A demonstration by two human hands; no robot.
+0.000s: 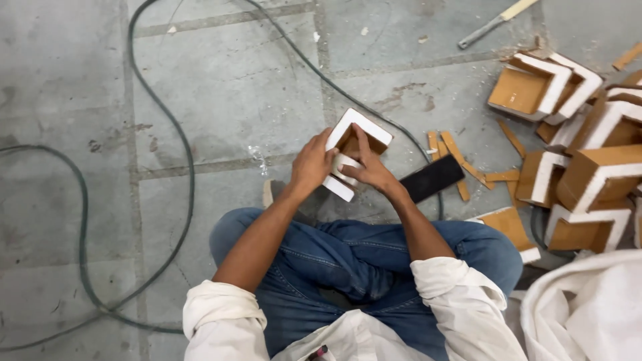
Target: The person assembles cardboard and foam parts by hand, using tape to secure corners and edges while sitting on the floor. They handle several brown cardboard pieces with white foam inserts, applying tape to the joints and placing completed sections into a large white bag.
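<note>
Head view
Thing in the hands: a small wooden corner piece (356, 137), brown inside with white edges. It is held up just above the floor, in front of the person's knees.
Left hand (312, 167): it wraps around the left side of the corner piece, fingers curled shut on it.
Right hand (372, 172): it holds the piece from the right and below. One finger is stretched out flat along the brown inside. The other fingers are tucked around a white strip at the bottom.
Black block (433, 178): it lies flat on the floor just beside the right wrist.
Pile of pieces (582, 167): many more brown and white corner pieces lie heaped on the right, well apart from the hands.
Scraps (461, 164): thin brown wood bits lie between the hands and the pile.
Floor (227, 100): grey stone slabs, dusty.
Cable (160, 113): a long dark cable loops over the floor on the left.
Tool (491, 23): a thin tool with a pale handle lies at the top.
</note>
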